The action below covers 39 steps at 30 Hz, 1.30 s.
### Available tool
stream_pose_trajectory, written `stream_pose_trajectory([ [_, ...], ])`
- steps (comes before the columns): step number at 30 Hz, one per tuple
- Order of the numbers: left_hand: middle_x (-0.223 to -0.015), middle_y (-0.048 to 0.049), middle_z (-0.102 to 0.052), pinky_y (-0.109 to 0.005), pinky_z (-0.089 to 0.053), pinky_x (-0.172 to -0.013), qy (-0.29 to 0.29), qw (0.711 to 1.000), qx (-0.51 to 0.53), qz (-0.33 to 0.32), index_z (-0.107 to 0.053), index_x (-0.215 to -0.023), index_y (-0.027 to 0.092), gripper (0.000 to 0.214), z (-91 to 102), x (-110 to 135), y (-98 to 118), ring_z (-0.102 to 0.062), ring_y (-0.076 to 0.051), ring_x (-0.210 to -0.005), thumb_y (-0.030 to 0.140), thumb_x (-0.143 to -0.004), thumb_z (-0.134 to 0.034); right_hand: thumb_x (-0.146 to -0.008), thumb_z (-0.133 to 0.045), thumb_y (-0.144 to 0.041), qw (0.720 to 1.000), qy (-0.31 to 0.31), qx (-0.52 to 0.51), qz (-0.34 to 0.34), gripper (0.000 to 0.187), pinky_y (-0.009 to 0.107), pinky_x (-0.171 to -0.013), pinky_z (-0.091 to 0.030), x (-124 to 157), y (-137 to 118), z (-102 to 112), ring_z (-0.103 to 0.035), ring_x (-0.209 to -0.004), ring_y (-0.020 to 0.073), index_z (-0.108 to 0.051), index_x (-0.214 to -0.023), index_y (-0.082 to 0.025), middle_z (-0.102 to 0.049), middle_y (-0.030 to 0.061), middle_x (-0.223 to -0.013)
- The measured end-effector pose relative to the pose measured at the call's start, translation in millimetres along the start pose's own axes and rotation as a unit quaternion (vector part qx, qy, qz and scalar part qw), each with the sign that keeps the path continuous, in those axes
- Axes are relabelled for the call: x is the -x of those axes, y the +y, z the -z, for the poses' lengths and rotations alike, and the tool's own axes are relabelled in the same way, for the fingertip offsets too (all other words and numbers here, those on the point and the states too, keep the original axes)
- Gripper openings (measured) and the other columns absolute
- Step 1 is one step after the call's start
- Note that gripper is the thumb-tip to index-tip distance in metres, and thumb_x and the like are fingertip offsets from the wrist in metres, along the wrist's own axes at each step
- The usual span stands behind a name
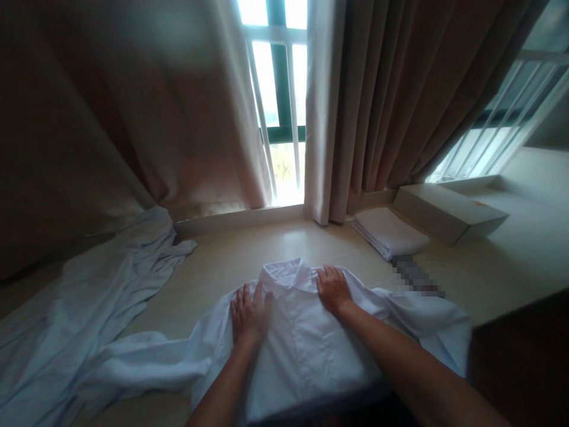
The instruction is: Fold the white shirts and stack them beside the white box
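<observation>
A white collared shirt (302, 338) lies front side up on the light wooden surface, its collar toward the window and its sleeves out to both sides. My left hand (249, 311) rests flat on the shirt's left shoulder area with fingers spread. On the other side of the collar, my right hand (332, 287) lies on the shirt near the right shoulder, fingers stretched out. Neither hand grips the cloth as far as I can see. The shirt's lower edge drops out of sight near my body.
A heap of white clothing (102, 290) lies at the left, touching the shirt's sleeve. Toward the back right are a folded white garment (391, 231), a pale box (448, 210) and a blurred-out item (415, 277). Curtains (377, 95) hang behind the wooden surface (213, 249).
</observation>
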<state>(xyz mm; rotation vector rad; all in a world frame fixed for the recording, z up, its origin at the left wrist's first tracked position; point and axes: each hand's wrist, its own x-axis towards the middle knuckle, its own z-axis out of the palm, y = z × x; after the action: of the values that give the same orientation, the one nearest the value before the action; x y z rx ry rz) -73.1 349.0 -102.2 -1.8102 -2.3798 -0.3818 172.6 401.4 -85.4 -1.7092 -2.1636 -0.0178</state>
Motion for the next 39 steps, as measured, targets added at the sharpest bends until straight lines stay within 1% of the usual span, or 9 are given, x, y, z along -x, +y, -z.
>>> stream_pose_trajectory([
  [5, -0.148, -0.0137, -0.039, -0.051, -0.017, -0.114, -0.010, 1.000, 0.011, 0.005, -0.043, -0.142, 0.024, 0.068, 0.6, -1, -1, -0.028, -0.031, -0.139, 0.063, -0.089, -0.026, -0.099, -0.034, -0.041, 0.999, 0.005, -0.005, 0.040, 0.036, 0.044, -0.110, -0.015, 3, -1, 6, -0.036, -0.126, 0.0256, -0.057, -0.120, -0.023, -0.053, 0.0098, -0.131],
  [9, -0.149, -0.0131, -0.039, -0.050, -0.016, -0.114, -0.018, 1.000, 0.010, -0.001, -0.043, -0.141, 0.023, 0.064, -1.5, 0, -1, -0.029, -0.030, -0.139, 0.059, -0.090, -0.028, -0.096, -0.041, -0.045, 0.998, -0.006, -0.014, 0.063, 0.034, 0.042, -0.109, -0.019, 5, -1, 10, -0.041, -0.121, 0.0251, -0.059, -0.117, -0.024, -0.055, 0.0086, -0.126],
  [12, -0.149, -0.0126, -0.038, -0.049, -0.016, -0.115, -0.018, 1.000, 0.003, -0.009, -0.043, -0.142, 0.022, 0.062, -1.4, 1, -1, -0.030, -0.029, -0.139, 0.055, -0.089, -0.034, -0.093, -0.047, -0.043, 0.998, -0.020, -0.019, 0.059, 0.034, 0.039, -0.105, -0.024, 5, -2, 11, -0.043, -0.117, 0.0247, -0.057, -0.119, -0.024, -0.056, 0.0090, -0.125],
  [15, -0.150, -0.0123, -0.038, -0.048, -0.017, -0.115, -0.006, 1.000, -0.007, -0.010, -0.043, -0.141, 0.022, 0.060, -1.3, 1, 1, -0.030, -0.028, -0.139, 0.050, -0.089, -0.037, -0.093, -0.048, -0.043, 0.998, -0.021, -0.024, 0.055, 0.034, 0.038, -0.102, -0.026, 4, -2, 12, -0.044, -0.115, 0.0246, -0.057, -0.120, -0.024, -0.056, 0.0088, -0.123],
  [20, -0.149, -0.0126, -0.039, -0.049, -0.017, -0.115, 0.018, 1.000, -0.003, -0.001, -0.045, -0.140, 0.022, 0.058, -3.7, 1, 4, -0.030, -0.029, -0.138, 0.049, -0.089, -0.036, -0.092, -0.048, -0.047, 0.998, -0.020, -0.028, 0.061, 0.035, 0.038, -0.101, -0.027, 3, -1, 11, -0.044, -0.113, 0.0243, -0.057, -0.117, -0.024, -0.056, 0.0085, -0.121],
  [24, -0.149, -0.0116, -0.038, -0.050, -0.017, -0.115, 0.023, 1.000, 0.003, 0.004, -0.044, -0.141, 0.024, 0.058, -4.9, 2, 4, -0.030, -0.029, -0.138, 0.050, -0.089, -0.037, -0.087, -0.054, -0.055, 0.998, -0.035, -0.024, 0.054, 0.042, 0.039, -0.101, -0.027, 0, 1, 8, -0.043, -0.113, 0.0248, -0.057, -0.117, -0.025, -0.055, 0.0080, -0.121],
  [27, -0.150, -0.0109, -0.038, -0.049, -0.016, -0.115, 0.023, 1.000, -0.003, 0.010, -0.044, -0.141, 0.025, 0.058, -5.3, 2, 4, -0.030, -0.029, -0.139, 0.051, -0.089, -0.036, -0.086, -0.054, -0.058, 0.998, -0.041, -0.022, 0.047, 0.044, 0.039, -0.102, -0.026, -2, 1, 6, -0.042, -0.114, 0.0250, -0.057, -0.116, -0.026, -0.054, 0.0073, -0.121],
  [35, -0.149, -0.0117, -0.039, -0.049, -0.016, -0.115, 0.023, 1.000, 0.008, 0.009, -0.045, -0.140, 0.024, 0.059, -4.2, 2, 3, -0.029, -0.029, -0.139, 0.054, -0.091, -0.031, -0.088, -0.052, -0.057, 0.998, -0.028, -0.020, 0.044, 0.041, 0.039, -0.101, -0.026, -1, 1, 4, -0.042, -0.113, 0.0251, -0.056, -0.115, -0.026, -0.055, 0.0071, -0.119],
  [39, -0.149, -0.0117, -0.039, -0.050, -0.017, -0.114, 0.026, 1.000, 0.006, 0.006, -0.047, -0.139, 0.023, 0.057, -4.3, 2, 3, -0.030, -0.029, -0.138, 0.052, -0.091, -0.033, -0.089, -0.051, -0.056, 0.998, -0.029, -0.017, 0.045, 0.040, 0.039, -0.100, -0.026, -1, 1, 3, -0.043, -0.112, 0.0248, -0.056, -0.114, -0.026, -0.055, 0.0072, -0.119],
])
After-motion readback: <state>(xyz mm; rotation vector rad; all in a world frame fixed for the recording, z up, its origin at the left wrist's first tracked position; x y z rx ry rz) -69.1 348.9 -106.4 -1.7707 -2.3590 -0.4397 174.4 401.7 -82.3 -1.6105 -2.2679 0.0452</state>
